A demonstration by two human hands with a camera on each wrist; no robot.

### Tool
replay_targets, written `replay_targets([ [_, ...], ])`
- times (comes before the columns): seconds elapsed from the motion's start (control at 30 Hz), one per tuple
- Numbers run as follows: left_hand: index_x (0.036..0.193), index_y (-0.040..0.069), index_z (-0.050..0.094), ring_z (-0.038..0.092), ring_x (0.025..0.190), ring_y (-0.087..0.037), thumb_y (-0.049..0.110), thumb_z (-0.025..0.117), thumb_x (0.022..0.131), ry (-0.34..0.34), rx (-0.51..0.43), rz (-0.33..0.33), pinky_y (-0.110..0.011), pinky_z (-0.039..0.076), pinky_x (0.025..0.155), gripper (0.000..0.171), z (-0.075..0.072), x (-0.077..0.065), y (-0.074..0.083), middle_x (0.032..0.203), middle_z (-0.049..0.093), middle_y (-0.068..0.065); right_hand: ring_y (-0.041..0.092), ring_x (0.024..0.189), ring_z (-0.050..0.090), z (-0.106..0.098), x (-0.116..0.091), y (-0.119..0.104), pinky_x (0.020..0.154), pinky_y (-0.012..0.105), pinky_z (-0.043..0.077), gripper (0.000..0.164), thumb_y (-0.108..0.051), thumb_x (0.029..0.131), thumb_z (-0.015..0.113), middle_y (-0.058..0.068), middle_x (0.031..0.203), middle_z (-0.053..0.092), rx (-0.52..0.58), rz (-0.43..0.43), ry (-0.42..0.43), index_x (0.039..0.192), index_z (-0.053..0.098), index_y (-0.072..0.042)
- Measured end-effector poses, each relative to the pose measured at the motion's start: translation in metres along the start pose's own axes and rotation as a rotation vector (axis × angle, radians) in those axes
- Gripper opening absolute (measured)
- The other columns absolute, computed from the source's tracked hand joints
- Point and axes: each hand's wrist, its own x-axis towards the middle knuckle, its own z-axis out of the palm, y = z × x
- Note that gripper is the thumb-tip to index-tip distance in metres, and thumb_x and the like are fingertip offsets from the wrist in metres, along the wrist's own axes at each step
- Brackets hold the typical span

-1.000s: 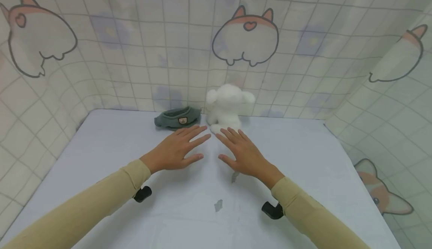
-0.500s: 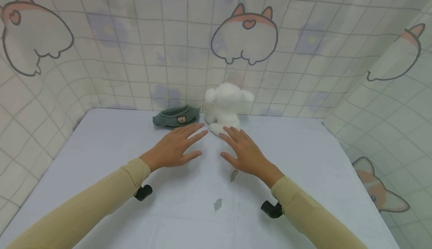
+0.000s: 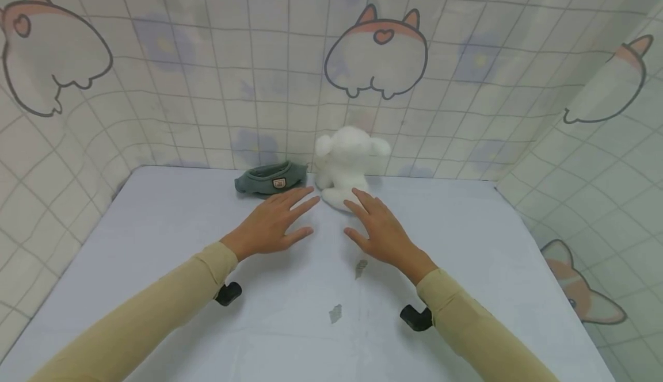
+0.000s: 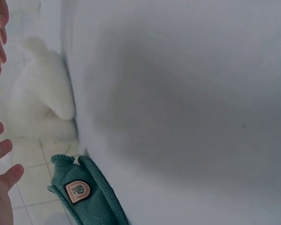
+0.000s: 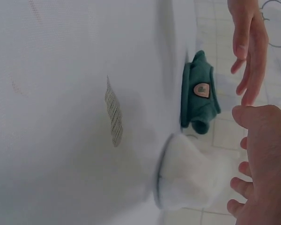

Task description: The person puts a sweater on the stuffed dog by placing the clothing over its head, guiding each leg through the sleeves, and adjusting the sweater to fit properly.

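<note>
A white plush toy (image 3: 343, 160) with floppy ears sits at the back of the white table, against the wall cloth. Just left of it lies a small green knitted toy garment (image 3: 271, 179) bearing a pinkish badge; its ribbed edges show in the left wrist view. My left hand (image 3: 273, 221) hovers over the table in front of the garment, fingers spread, holding nothing. My right hand (image 3: 382, 229) is held likewise in front of the toy, also holding nothing; its fingertips overlap the toy's lower edge in the head view. Neither hand visibly grips anything.
A gridded cloth (image 3: 290, 83) with corgi drawings rises behind the table and along both sides. The white tabletop (image 3: 290, 324) has two small grey patches, one of them a worn-looking patch (image 3: 335, 313) near the middle. Black wrist-worn pieces hang below both sleeves.
My right hand has moved slightly to the right, widening the gap between the hands. The left hand has shifted only a little. The toy and the garment stay in place.
</note>
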Motion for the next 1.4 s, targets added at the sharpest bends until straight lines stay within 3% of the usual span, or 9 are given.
replay_targets([
  [0.5, 0.149, 0.012, 0.037, 0.046, 0.134, -0.030, 0.041, 0.063, 0.091, 0.055, -0.001, -0.021, -0.050, 0.047, 0.101, 0.069, 0.011, 0.009, -0.008, 0.150, 0.042, -0.015, 0.031, 0.141, 0.037, 0.009, 0.002, 0.014, 0.115, 0.052, 0.032, 0.059, -0.033, 0.093, 0.064, 0.014, 0.154, 0.036, 0.047, 0.051, 0.031, 0.143, 0.045, -0.011],
  [0.9, 0.144, 0.009, 0.044, 0.052, 0.127, -0.032, 0.038, 0.066, 0.090, 0.130, -0.014, -0.033, -0.048, 0.049, 0.098, 0.065, 0.022, 0.020, -0.011, 0.144, 0.048, -0.018, 0.033, 0.140, 0.038, 0.013, 0.004, 0.019, 0.114, 0.049, 0.035, 0.058, -0.029, 0.093, 0.065, 0.015, 0.154, 0.036, 0.081, 0.117, 0.050, 0.143, 0.045, -0.009],
  [1.4, 0.147, 0.009, 0.040, 0.049, 0.131, -0.031, 0.044, 0.063, 0.091, 0.053, -0.056, -0.139, -0.049, 0.046, 0.103, 0.069, 0.024, 0.026, -0.014, 0.148, 0.044, -0.016, 0.033, 0.140, 0.038, 0.016, 0.008, 0.021, 0.113, 0.048, 0.036, 0.055, -0.025, 0.094, 0.062, 0.016, 0.153, 0.037, 0.123, 0.196, 0.060, 0.142, 0.044, -0.008],
])
